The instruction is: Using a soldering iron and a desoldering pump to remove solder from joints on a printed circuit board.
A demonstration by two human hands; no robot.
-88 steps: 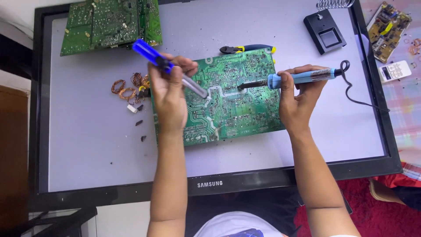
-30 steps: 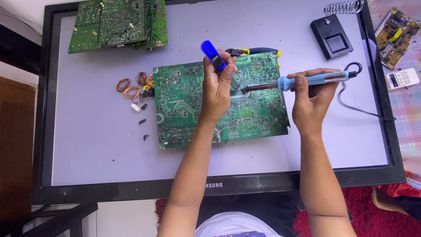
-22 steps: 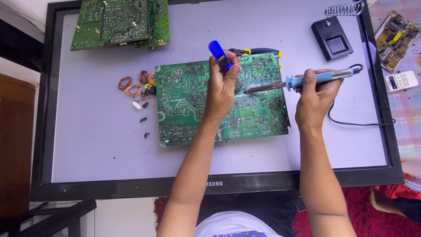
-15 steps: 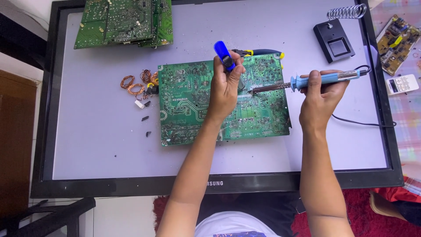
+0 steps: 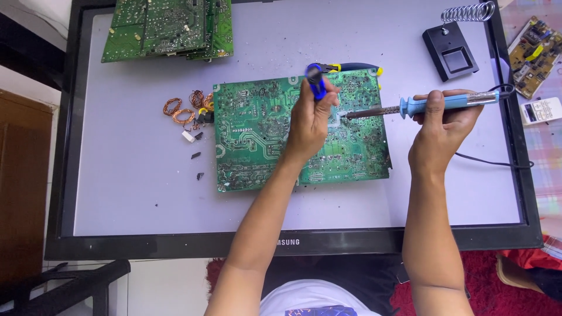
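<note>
A large green circuit board [image 5: 257,140] lies solder side up on a flat monitor screen [image 5: 117,175]. My left hand [image 5: 310,120] grips a blue desoldering pump [image 5: 316,85] held upright, its tip down on the board's upper right area. My right hand [image 5: 445,120] holds a blue-handled soldering iron [image 5: 421,105] level, its metal tip touching the board just beside the pump. The iron's black cord [image 5: 492,161] trails off to the right.
More green circuit boards [image 5: 167,26] are stacked at the top left. Copper coils [image 5: 181,111] and small dark parts lie left of the board. Pliers [image 5: 351,67] peek out above it. A black iron stand [image 5: 453,50] with a spring sits top right, beside another small board [image 5: 535,50].
My left hand has brought the pump from a slant to upright over the board's upper right. The iron tip has stayed at the same joint. The view has shifted slightly.
</note>
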